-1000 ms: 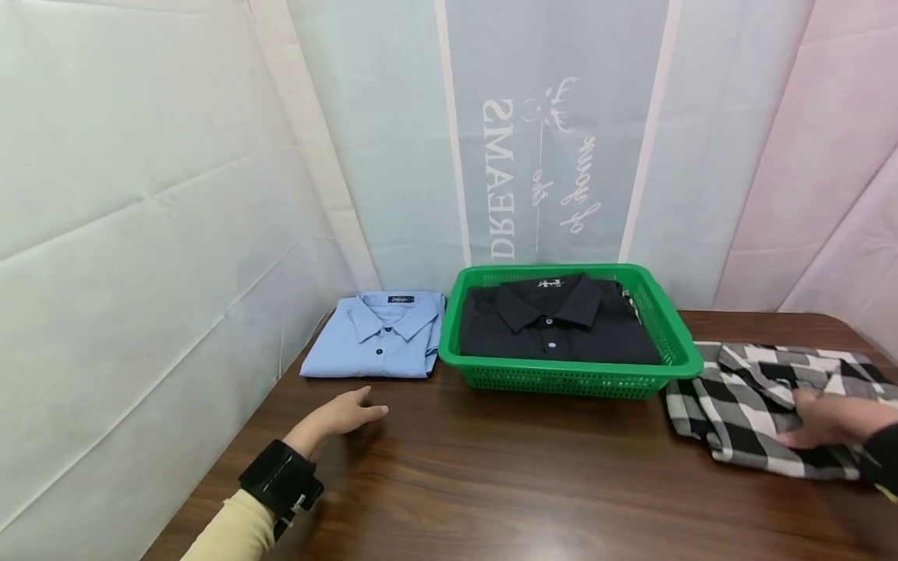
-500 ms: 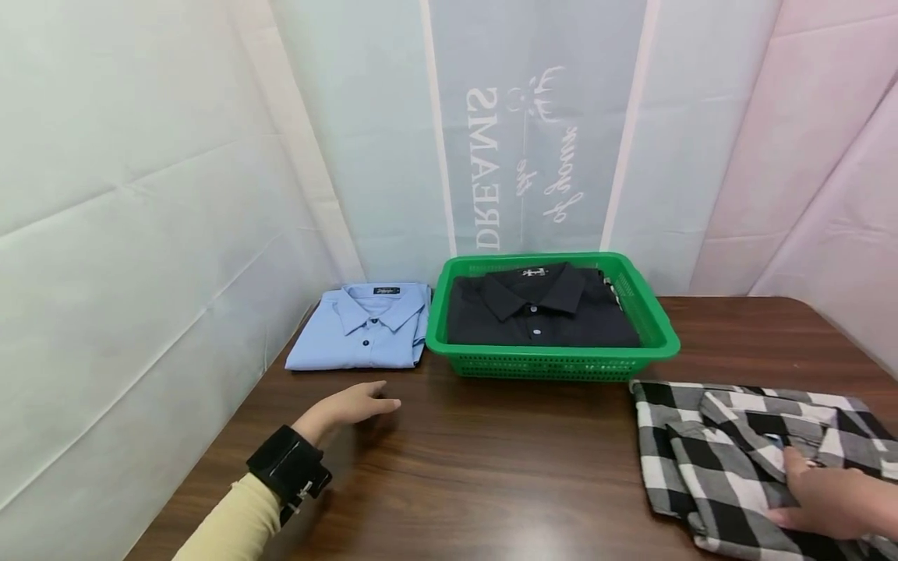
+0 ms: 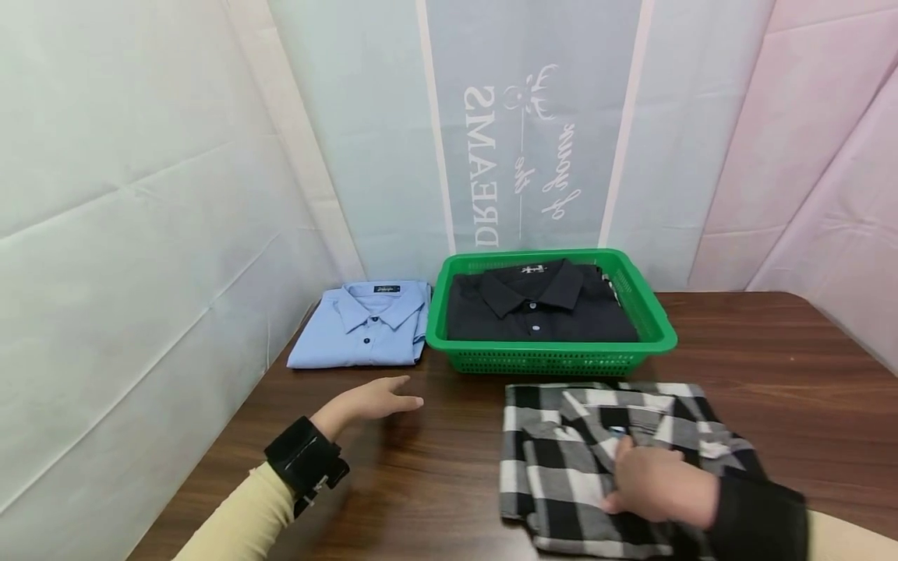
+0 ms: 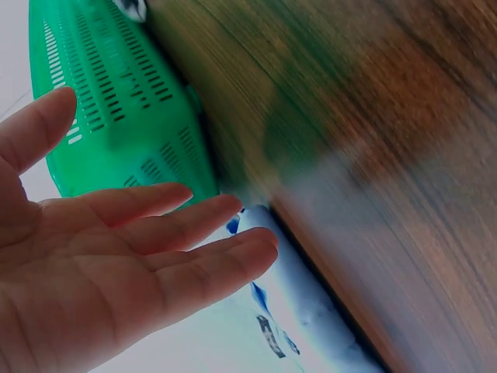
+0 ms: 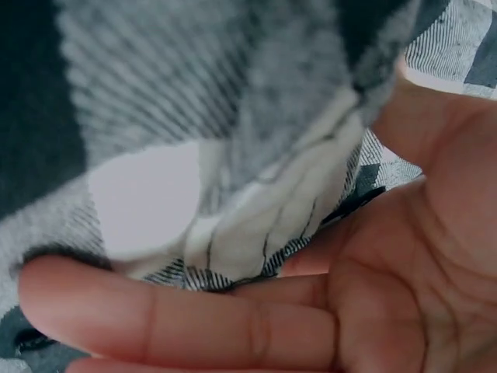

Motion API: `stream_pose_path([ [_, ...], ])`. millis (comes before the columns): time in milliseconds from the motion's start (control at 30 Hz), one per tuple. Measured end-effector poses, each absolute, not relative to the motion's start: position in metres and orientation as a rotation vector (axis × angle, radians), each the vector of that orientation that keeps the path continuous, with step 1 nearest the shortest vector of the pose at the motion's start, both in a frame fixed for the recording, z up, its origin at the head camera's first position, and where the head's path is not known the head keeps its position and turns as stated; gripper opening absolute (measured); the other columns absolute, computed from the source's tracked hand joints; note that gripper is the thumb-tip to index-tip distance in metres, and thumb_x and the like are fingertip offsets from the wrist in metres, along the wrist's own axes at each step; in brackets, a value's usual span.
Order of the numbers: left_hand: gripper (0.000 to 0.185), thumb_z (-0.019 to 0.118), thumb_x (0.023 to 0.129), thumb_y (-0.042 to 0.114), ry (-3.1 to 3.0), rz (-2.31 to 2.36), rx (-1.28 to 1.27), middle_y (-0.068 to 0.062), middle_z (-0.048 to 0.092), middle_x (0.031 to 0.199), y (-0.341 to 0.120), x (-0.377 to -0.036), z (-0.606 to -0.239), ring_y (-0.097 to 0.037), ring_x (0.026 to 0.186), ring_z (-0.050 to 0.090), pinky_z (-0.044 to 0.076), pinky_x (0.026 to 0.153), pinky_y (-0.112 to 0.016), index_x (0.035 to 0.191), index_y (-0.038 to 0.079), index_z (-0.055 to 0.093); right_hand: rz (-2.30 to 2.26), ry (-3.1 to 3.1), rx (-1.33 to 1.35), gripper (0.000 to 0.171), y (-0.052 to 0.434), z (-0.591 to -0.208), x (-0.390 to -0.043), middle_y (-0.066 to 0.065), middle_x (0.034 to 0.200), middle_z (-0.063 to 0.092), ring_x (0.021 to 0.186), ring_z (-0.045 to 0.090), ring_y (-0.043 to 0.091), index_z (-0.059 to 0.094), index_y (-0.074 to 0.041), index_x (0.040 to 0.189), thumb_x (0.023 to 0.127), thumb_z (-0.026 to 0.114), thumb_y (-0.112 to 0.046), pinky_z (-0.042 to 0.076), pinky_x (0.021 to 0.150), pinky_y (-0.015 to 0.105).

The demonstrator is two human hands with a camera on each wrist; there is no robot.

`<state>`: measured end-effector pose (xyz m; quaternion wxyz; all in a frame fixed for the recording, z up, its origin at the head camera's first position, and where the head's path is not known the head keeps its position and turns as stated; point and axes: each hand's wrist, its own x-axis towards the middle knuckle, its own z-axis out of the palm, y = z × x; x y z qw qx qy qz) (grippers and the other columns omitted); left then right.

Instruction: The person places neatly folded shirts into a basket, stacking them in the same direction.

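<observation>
Bright even light, soft shadows, sharp head view, blurred close wrist views

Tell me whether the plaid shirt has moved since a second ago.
Yes. The plaid shirt, gripped by the right hand, has slid leftward along the table, from right of the green basket to just in front of it.

Pale yellow sleeves (image 3: pixel 238 526), black wrist straps (image 3: pixel 305 465), seemingly buckled
</observation>
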<state>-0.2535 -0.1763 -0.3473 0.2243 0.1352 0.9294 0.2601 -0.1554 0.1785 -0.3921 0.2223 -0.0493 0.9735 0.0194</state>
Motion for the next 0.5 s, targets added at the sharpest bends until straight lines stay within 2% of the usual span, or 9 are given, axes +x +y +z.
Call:
stream_pose_path([
  [133, 0.066, 0.053, 0.091, 0.036, 2.556, 0.721, 0.396, -0.019, 0.035, 0.142, -0.172, -0.251, -0.348, -0.032, 0.132, 0.032, 0.029, 0.105, -0.046, 0.140, -0.003, 0.031, 0.054, 2.662, -0.132, 0.091, 0.130, -0.382, -0.166, 0.044, 0.102, 0.052, 0.095, 0.047, 0.062, 0.036, 0.021, 0.125, 0.074, 0.068, -0.048, 0.036, 0.087, 0.062],
  [300, 0.067, 0.053, 0.091, 0.035, 2.536, 0.735, 0.438, -0.019, 0.033, 0.144, -0.167, -0.248, -0.348, -0.032, 0.133, 0.029, 0.028, 0.106, -0.045, 0.141, -0.004, 0.029, 0.084, 2.662, -0.077, 0.091, 0.097, -0.377, -0.172, 0.038, 0.113, 0.051, 0.102, 0.047, 0.058, 0.036, 0.016, 0.129, 0.075, 0.065, -0.051, 0.036, 0.091, 0.060],
  [367, 0.067, 0.053, 0.091, 0.035, 2.529, 0.737, 0.446, -0.019, 0.033, 0.144, -0.166, -0.247, -0.349, -0.032, 0.134, 0.029, 0.028, 0.106, -0.045, 0.141, -0.004, 0.029, 0.112, 2.657, -0.084, 0.090, 0.093, -0.377, -0.172, 0.037, 0.111, 0.053, 0.102, 0.049, 0.056, 0.036, 0.015, 0.130, 0.076, 0.063, -0.052, 0.037, 0.090, 0.059],
  [433, 0.067, 0.054, 0.091, 0.035, 2.520, 0.762, 0.442, -0.018, 0.033, 0.144, -0.165, -0.245, -0.349, -0.031, 0.134, 0.029, 0.028, 0.106, -0.045, 0.141, -0.003, 0.029, 0.092, 2.673, -0.137, 0.090, 0.096, -0.375, -0.170, 0.034, 0.097, 0.058, 0.096, 0.054, 0.052, 0.037, 0.015, 0.129, 0.076, 0.064, -0.053, 0.040, 0.087, 0.058],
  [500, 0.067, 0.054, 0.091, 0.035, 2.514, 0.780, 0.438, -0.017, 0.033, 0.144, -0.163, -0.245, -0.350, -0.031, 0.134, 0.029, 0.028, 0.106, -0.045, 0.141, -0.002, 0.030, 0.016, 2.674, -0.238, 0.088, 0.106, -0.367, -0.169, 0.031, 0.093, 0.061, 0.091, 0.057, 0.047, 0.039, 0.015, 0.128, 0.076, 0.065, -0.052, 0.042, 0.084, 0.056],
])
